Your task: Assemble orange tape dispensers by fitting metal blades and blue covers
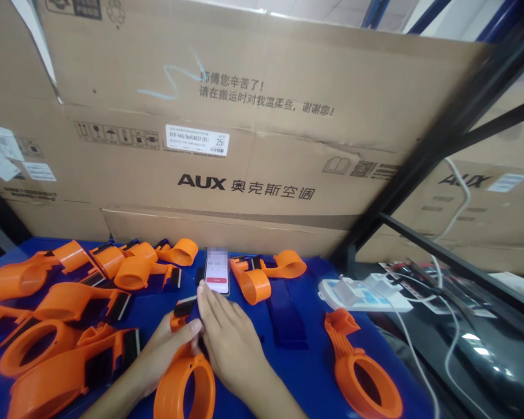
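An orange tape dispenser (163, 393) is between my two hands, its round hub hanging toward the bottom edge of the view. My left hand (168, 346) wraps around its handle from the left, thumb on top. From the right, my right hand (231, 340) presses against the dispenser's head with fingers held together; its thumb is hidden. A dark edge strip (186, 306) shows just above my left hand. Right behind my fingertips a phone (217, 273) with a lit screen and a red button leans upright.
Several orange tape dispensers (65, 299) crowd the blue table's left side, and two more (255, 285) lie right of the phone. A separate orange dispenser part (367, 384) lies at right. Dark blue strips (288, 314), a power strip (362, 294), cables, black shelf frame and a large carton (253, 151) surround them.
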`<state>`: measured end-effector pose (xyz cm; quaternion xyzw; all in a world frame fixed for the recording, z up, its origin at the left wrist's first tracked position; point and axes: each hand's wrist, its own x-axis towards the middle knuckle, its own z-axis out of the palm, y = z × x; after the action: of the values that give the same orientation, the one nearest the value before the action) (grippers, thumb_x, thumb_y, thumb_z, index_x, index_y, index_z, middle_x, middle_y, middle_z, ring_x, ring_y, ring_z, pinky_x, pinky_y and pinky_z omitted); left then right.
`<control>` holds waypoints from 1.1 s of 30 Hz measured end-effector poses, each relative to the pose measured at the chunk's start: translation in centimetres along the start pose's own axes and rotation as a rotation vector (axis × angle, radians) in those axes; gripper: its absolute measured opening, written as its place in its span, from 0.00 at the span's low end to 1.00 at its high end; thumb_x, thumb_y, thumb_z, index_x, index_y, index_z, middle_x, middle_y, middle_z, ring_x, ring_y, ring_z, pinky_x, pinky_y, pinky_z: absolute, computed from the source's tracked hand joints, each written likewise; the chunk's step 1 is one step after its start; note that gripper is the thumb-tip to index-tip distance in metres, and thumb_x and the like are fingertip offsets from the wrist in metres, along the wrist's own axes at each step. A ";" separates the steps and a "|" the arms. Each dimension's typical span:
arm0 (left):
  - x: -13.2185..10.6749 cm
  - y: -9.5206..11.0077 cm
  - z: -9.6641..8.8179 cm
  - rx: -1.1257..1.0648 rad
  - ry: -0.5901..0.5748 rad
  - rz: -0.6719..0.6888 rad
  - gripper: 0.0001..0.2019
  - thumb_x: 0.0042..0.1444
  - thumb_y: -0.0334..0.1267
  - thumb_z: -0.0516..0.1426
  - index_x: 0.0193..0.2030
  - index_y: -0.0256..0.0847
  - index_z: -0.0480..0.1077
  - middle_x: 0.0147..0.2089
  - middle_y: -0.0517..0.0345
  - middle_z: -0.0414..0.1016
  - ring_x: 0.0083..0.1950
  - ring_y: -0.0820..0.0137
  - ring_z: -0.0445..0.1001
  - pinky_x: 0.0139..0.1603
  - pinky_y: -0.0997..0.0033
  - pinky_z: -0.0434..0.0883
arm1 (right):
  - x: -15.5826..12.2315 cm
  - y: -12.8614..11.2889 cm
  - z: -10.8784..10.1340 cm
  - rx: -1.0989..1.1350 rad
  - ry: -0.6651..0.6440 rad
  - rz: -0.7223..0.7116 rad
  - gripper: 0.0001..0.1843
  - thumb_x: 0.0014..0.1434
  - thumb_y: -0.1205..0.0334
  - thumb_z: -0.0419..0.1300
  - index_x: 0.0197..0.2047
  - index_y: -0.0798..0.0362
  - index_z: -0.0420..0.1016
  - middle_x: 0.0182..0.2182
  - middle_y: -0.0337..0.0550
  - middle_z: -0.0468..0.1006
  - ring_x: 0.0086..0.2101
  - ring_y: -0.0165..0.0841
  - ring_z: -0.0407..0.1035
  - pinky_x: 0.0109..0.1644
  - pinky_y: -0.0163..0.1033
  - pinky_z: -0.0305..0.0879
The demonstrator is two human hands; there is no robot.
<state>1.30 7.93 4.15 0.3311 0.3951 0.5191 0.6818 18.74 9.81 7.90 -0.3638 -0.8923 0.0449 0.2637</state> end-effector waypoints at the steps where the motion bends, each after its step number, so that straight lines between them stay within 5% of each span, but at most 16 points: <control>1: 0.0 0.0 0.1 0.008 -0.003 0.000 0.15 0.54 0.46 0.69 0.29 0.38 0.73 0.23 0.60 0.75 0.26 0.71 0.73 0.31 0.71 0.71 | 0.0 0.1 -0.1 0.027 -0.018 0.003 0.39 0.70 0.67 0.50 0.79 0.52 0.38 0.72 0.56 0.59 0.65 0.52 0.64 0.61 0.58 0.71; 4: -0.3 0.1 0.2 -0.026 0.076 -0.015 0.12 0.54 0.43 0.70 0.37 0.40 0.76 0.28 0.60 0.79 0.30 0.68 0.76 0.35 0.69 0.72 | 0.0 0.1 -0.7 0.174 -0.095 0.006 0.40 0.73 0.62 0.50 0.79 0.49 0.31 0.73 0.54 0.58 0.66 0.48 0.62 0.64 0.57 0.68; 7: -0.6 0.1 -0.1 -0.027 0.163 -0.007 0.18 0.49 0.41 0.71 0.47 0.41 0.77 0.40 0.54 0.84 0.43 0.59 0.81 0.46 0.62 0.75 | -0.1 0.1 -1.3 0.404 -0.141 -0.007 0.39 0.75 0.59 0.49 0.79 0.44 0.29 0.73 0.50 0.58 0.68 0.43 0.57 0.68 0.55 0.63; 11: -0.5 -0.1 -1.1 0.067 -0.049 -0.005 0.23 0.45 0.43 0.72 0.48 0.39 0.77 0.41 0.49 0.84 0.42 0.53 0.82 0.46 0.54 0.77 | -0.2 0.4 -1.2 0.651 -0.044 0.093 0.39 0.75 0.58 0.50 0.79 0.40 0.31 0.69 0.50 0.65 0.64 0.42 0.64 0.68 0.57 0.63; 14: -0.7 -0.4 -1.9 0.112 -0.231 -0.014 0.29 0.45 0.45 0.72 0.54 0.41 0.75 0.44 0.47 0.83 0.39 0.54 0.83 0.41 0.56 0.78 | -0.4 0.7 -1.0 0.786 -0.046 0.130 0.37 0.70 0.55 0.59 0.76 0.41 0.47 0.62 0.50 0.72 0.58 0.42 0.71 0.63 0.56 0.69; 17: -1.2 -0.4 -2.1 0.140 -0.307 -0.010 0.29 0.47 0.48 0.72 0.54 0.41 0.74 0.38 0.50 0.83 0.34 0.58 0.82 0.35 0.62 0.76 | -0.4 0.8 -1.0 0.918 -0.079 0.135 0.31 0.66 0.51 0.64 0.69 0.43 0.61 0.58 0.48 0.74 0.54 0.41 0.74 0.61 0.53 0.71; 22: -1.4 0.0 -0.9 0.147 -0.345 0.056 0.24 0.49 0.51 0.70 0.47 0.38 0.76 0.31 0.49 0.83 0.33 0.58 0.81 0.36 0.63 0.75 | -0.1 0.2 -1.1 1.071 -0.071 0.207 0.25 0.62 0.45 0.66 0.56 0.46 0.66 0.44 0.42 0.77 0.38 0.34 0.78 0.45 0.44 0.77; 26: -1.0 -0.1 -0.5 0.083 -0.156 0.048 0.23 0.47 0.45 0.72 0.49 0.41 0.77 0.44 0.47 0.83 0.43 0.55 0.81 0.43 0.58 0.77 | 0.2 0.0 -1.2 1.056 0.022 0.234 0.21 0.63 0.44 0.64 0.52 0.46 0.68 0.45 0.44 0.76 0.40 0.35 0.75 0.45 0.43 0.76; 28: -0.7 -0.4 -0.7 0.057 -0.093 0.026 0.22 0.48 0.45 0.71 0.50 0.41 0.77 0.42 0.48 0.83 0.42 0.55 0.81 0.44 0.56 0.77 | 0.4 0.2 -1.3 1.005 0.088 0.215 0.17 0.65 0.46 0.63 0.50 0.47 0.69 0.45 0.45 0.76 0.45 0.37 0.74 0.48 0.43 0.75; 31: 0.0 -0.3 -1.1 0.054 -0.169 0.028 0.23 0.51 0.50 0.68 0.49 0.37 0.78 0.32 0.49 0.80 0.36 0.57 0.79 0.41 0.58 0.75 | 0.4 0.8 -1.9 0.790 0.181 0.156 0.09 0.69 0.55 0.58 0.49 0.48 0.71 0.46 0.45 0.78 0.47 0.38 0.74 0.53 0.45 0.72; 33: 0.3 -0.1 -1.1 0.031 -0.199 0.087 0.25 0.52 0.51 0.67 0.53 0.38 0.77 0.34 0.49 0.80 0.37 0.58 0.77 0.41 0.60 0.74 | 0.0 1.9 -3.0 0.532 0.357 0.174 0.06 0.71 0.59 0.56 0.46 0.47 0.74 0.43 0.45 0.80 0.45 0.39 0.74 0.54 0.47 0.70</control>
<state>0.42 8.22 3.54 0.4085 0.3188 0.5067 0.6890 21.44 10.83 9.93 -0.3590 -0.7546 0.2340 0.4969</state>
